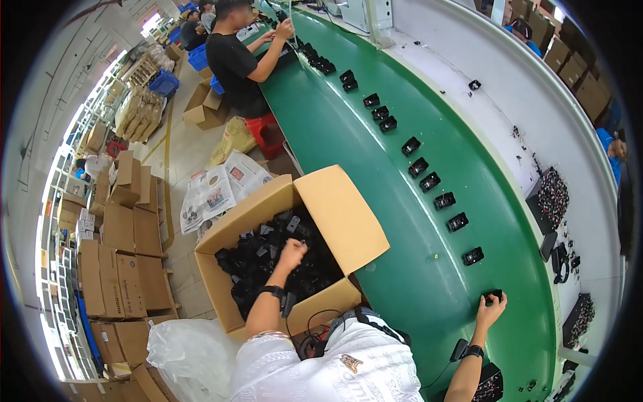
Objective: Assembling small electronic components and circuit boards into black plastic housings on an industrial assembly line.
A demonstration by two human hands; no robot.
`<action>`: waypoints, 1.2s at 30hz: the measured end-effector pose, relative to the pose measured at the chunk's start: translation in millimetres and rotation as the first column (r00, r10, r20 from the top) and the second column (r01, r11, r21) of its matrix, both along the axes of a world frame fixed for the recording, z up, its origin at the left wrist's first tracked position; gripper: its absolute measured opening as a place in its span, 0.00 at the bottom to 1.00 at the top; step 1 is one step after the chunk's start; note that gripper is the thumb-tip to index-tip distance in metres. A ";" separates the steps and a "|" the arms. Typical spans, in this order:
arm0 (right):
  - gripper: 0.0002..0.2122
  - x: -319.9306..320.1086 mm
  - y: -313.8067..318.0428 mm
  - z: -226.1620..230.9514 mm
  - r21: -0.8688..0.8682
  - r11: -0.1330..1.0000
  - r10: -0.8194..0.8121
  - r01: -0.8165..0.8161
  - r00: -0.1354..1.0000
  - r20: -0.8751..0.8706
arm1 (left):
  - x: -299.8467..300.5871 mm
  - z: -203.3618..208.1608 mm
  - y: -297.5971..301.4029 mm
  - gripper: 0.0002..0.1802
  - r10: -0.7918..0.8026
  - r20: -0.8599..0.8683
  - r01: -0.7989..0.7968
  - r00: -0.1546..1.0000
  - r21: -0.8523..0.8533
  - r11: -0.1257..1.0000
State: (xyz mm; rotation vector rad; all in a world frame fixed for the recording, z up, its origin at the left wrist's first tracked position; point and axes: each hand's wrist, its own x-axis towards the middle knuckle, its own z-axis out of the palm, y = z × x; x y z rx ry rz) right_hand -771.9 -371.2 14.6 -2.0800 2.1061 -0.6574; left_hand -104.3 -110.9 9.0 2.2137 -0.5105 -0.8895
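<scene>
So black casings already line the green table, right hand has fingers clamped on another casing there, left hand is over a carton still heaped with black parts, can't tell if its fingers grip one.

Carton at frame centre, parts inside it, tabletop to its right, housings in file along tabletop, stacked boxes at left

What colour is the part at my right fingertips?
The part at your right hand is black; the head view shows it best.
</scene>
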 end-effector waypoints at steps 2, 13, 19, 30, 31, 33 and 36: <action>0.14 4.9 -0.3 0.9 -0.023 0.999 0.022 -0.023 0.999 -0.025 | -18.5 -47.6 15.8 0.40 -0.275 0.213 0.199 0.938 0.319 0.927; 0.29 2.5 29.0 56.1 0.014 0.994 0.112 -0.111 0.990 -0.090 | -49.4 -88.3 -8.7 0.52 -0.327 -0.143 0.348 0.934 0.569 0.745; 0.24 -85.2 79.2 39.6 0.022 0.991 -0.133 0.133 0.991 0.007 | -67.3 -103.2 10.7 0.44 -0.376 -0.267 0.459 0.887 0.437 0.773; 0.16 -280.0 86.2 103.4 -0.057 0.974 -0.214 0.217 0.975 0.064 | -65.3 -57.2 -8.8 0.32 -0.547 0.353 0.432 0.759 0.355 0.829; 0.15 -289.1 77.9 113.5 -0.119 0.972 -0.195 0.202 0.979 0.064 | -53.2 -61.5 -6.4 0.36 -0.567 0.336 0.438 0.752 0.388 0.811; 0.18 -320.0 46.4 111.1 -0.157 0.968 -0.192 0.194 0.981 0.029 | -31.1 -56.8 18.0 0.23 -0.599 0.350 0.654 0.720 -0.054 0.754; 0.18 -383.4 35.9 104.8 -0.169 0.926 -0.355 0.338 0.931 -0.083 | -31.1 -8.4 30.0 0.20 -0.546 0.467 0.485 0.696 0.255 0.837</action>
